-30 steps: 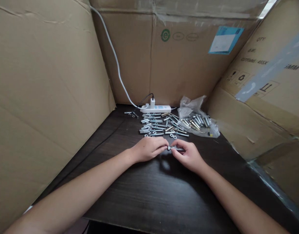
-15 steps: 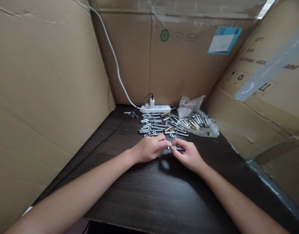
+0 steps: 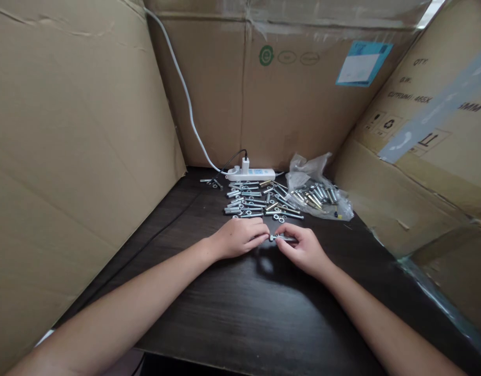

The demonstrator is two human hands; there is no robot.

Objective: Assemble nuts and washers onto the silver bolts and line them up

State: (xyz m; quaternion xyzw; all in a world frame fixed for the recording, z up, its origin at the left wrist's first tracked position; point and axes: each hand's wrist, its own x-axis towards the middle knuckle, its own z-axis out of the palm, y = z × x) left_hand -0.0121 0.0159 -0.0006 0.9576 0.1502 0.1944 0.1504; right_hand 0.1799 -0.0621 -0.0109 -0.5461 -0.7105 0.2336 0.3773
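Note:
My right hand (image 3: 303,250) pinches a silver bolt (image 3: 282,238) that lies level just above the dark table (image 3: 240,308). My left hand (image 3: 240,237) has its fingers curled together at the bolt's left end, where a small nut or washer sits; what its fingertips hold is too small to name. Both hands rest near the middle of the table. Just beyond them lies a spread of loose bolts, washers and nuts (image 3: 259,201).
A clear plastic bag of bolts (image 3: 316,193) lies at the back right. A white power strip (image 3: 251,173) with a white cable and a black plug sits against the back cardboard wall (image 3: 287,94). Cardboard panels close in the left and right sides.
My left fingertips drew back a little from the bolt's end after reaching further right half a second ago. The right hand has stayed in place.

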